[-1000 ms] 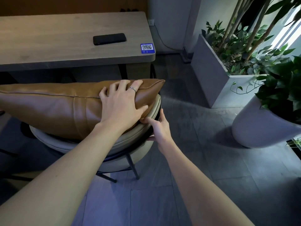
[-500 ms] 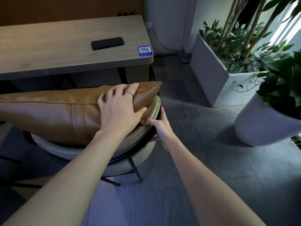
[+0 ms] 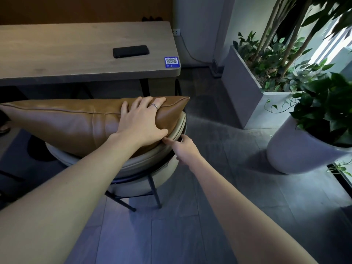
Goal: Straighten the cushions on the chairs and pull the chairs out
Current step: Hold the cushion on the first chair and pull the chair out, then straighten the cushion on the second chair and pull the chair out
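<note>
My left hand (image 3: 142, 121) lies flat, fingers spread, on the tan cushion (image 3: 76, 122); right hand (image 3: 183, 147) grips the chair (image 3: 152, 162) back's rim (desk (image 3: 57, 54) beyond).

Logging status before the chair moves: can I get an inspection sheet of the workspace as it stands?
Surface: grey tiled floor; wooden table beyond.
Job's things: tan leather cushion lying across the beige padded chair.
Clutter: black phone and blue QR sticker on the table.
Hands: left hand flat on the cushion's right end; right hand gripping the chair's back edge.
Cables: grey cord from the wall socket.
Surroundings: rectangular grey planter, round white pot.
</note>
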Tool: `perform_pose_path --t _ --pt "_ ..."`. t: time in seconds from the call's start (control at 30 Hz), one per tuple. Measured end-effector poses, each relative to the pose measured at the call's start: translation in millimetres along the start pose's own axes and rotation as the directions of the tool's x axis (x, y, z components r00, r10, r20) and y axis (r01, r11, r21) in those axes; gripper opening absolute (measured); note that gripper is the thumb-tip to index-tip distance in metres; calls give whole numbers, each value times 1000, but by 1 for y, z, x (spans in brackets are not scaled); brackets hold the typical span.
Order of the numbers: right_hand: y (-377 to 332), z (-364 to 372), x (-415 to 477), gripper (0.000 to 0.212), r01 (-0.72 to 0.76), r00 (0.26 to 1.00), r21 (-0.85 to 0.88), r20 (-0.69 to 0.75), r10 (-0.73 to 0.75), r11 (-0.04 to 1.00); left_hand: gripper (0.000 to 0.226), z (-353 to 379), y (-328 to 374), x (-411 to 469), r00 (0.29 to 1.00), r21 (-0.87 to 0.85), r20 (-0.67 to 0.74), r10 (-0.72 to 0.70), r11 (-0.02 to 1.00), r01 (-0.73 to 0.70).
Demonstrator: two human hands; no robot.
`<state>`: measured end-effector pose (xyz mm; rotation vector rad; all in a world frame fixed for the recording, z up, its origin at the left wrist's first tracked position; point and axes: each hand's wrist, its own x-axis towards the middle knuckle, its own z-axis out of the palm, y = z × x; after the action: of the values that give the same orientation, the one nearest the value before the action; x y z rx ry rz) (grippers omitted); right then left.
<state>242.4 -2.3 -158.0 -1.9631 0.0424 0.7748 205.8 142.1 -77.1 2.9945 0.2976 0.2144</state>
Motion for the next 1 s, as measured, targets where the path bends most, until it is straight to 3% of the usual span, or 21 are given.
perform_pose_path --t 0.17,0.27,0.43,0.6,0.83,1.0 --pt "-25 -7 -44 42 113 993 -500 28 -114 858 75 -29 -18 -34 998 -37 -41 -53 998 52" --pt "-51 1 -76 31 189 980 -652 77 -184 735 65 -53 -40 -63 994 17 3 -112 994 112" --pt "-125 43 -146 44 405 908 -655 202 -368 638 59 -127 -79 -107 988 65 -25 -154 986 156" --pt "-213 94 -227 45 547 788 -648 184 -588 530 59 -226 -129 -156 971 91 -132 -199 973 212" --pt "-299 188 -360 32 702 564 -642 237 -791 308 55 -353 -206 -266 910 123 -293 -295 932 342" --pt "-334 254 -453 43 779 359 -619 309 -881 101 51 -432 -263 -359 849 118 -361 -386 884 453"
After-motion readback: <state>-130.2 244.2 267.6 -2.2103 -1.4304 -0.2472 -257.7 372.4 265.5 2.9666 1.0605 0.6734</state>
